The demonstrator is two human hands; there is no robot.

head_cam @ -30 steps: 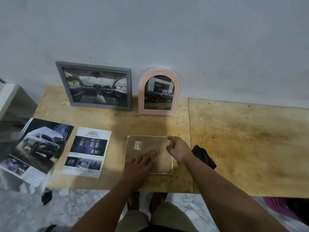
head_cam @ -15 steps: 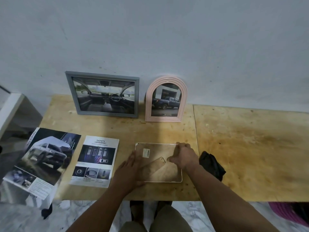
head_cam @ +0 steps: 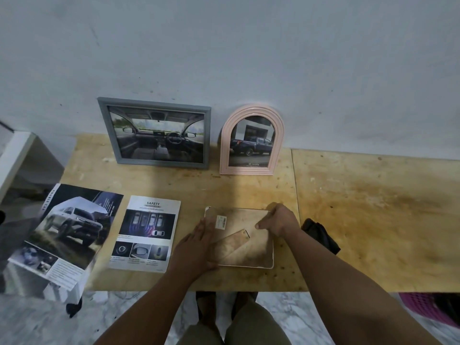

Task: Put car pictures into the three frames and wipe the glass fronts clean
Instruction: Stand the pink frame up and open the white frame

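Third frame (head_cam: 245, 241): I see it face-down on the counter (head_cam: 373, 220), in front of the pink arched frame (head_cam: 251, 140)
Left hand (head_cam: 196, 247): fingers straight — resting on the frame's left edge
Right hand (head_cam: 280, 221): fingers curled — gripping its far right corner

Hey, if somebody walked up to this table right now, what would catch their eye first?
Probably the two filled frames leaning on the wall at the back: a grey frame showing a car interior and, to its right, a pink arched frame with a blue pickup. Next, at the front edge, the left hand and right hand rest on a third frame lying face down, with car brochures to its left.
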